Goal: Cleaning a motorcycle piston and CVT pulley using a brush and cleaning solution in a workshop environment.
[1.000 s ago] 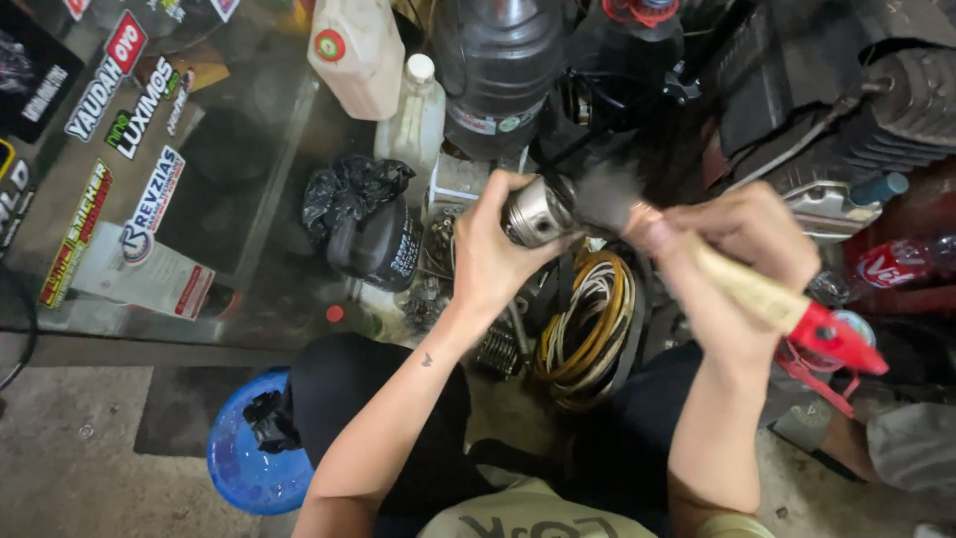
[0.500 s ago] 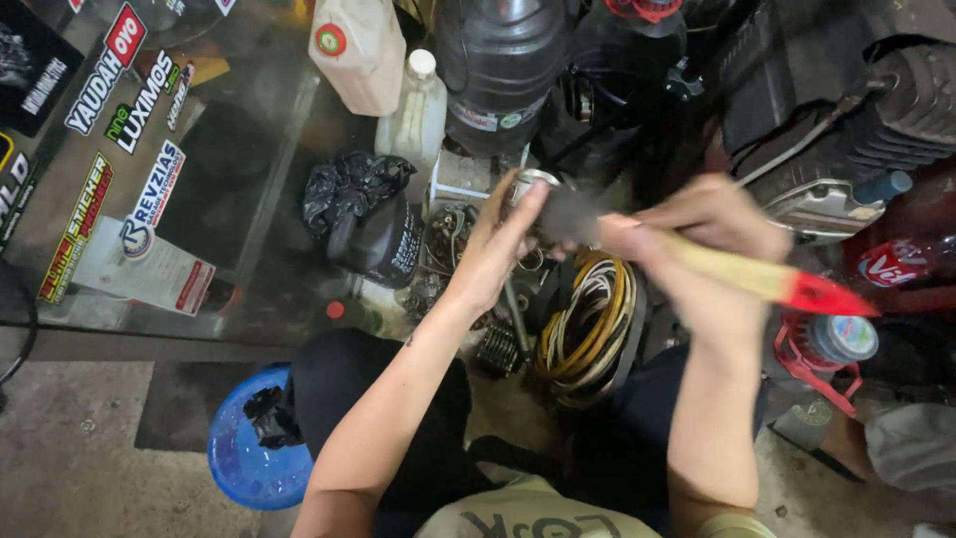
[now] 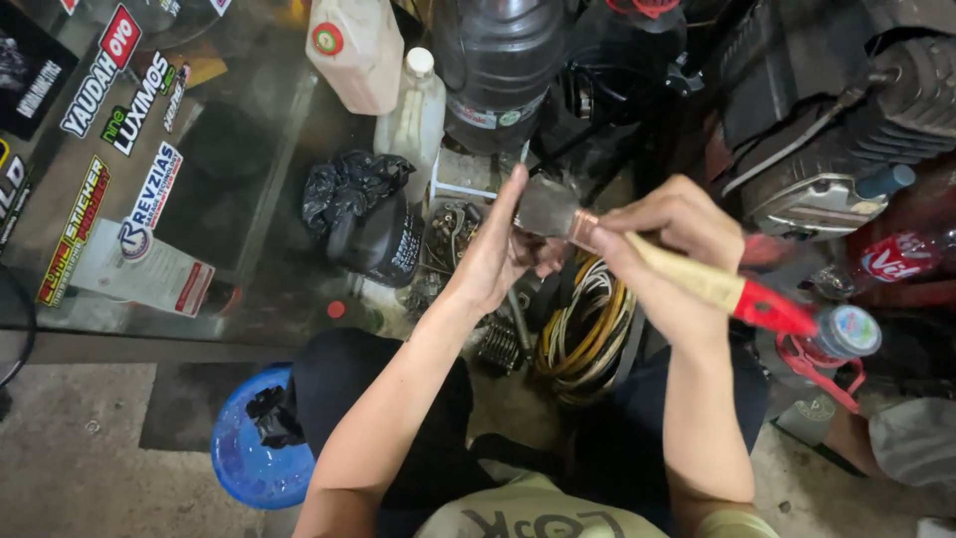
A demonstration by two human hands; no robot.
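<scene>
Black dominates the largest items: a dark engine casing [image 3: 846, 120] with cooling fins occupies the upper right, and a large dark plastic jug [image 3: 498, 60] stands at top centre. A white canister [image 3: 358, 45] and a smaller pale bottle [image 3: 413, 110] stand just left of the jug. Left of these, a glass panel [image 3: 149, 179] carries coloured stickers. A blue bucket [image 3: 249, 448] sits on the concrete floor [image 3: 70, 448] at lower left. A coil of yellow and white cable [image 3: 588, 329] lies directly below the hands; a black bag [image 3: 358, 209] lies beside it.

The right hand [image 3: 667, 249] has its fingers clamped on a paintbrush [image 3: 687, 274] with a wooden handle and red end. The left hand [image 3: 498, 254] is cupped, fingers curled around a small part that the palm hides; what the part is cannot be determined. The bristles [image 3: 546, 207] rest against the left fingertips.

Recommended technique: keep the part steady in the left hand, hold the brush near the ferrule for control, use short strokes, and work over the cluttered floor so that debris falls clear of the cable.
</scene>
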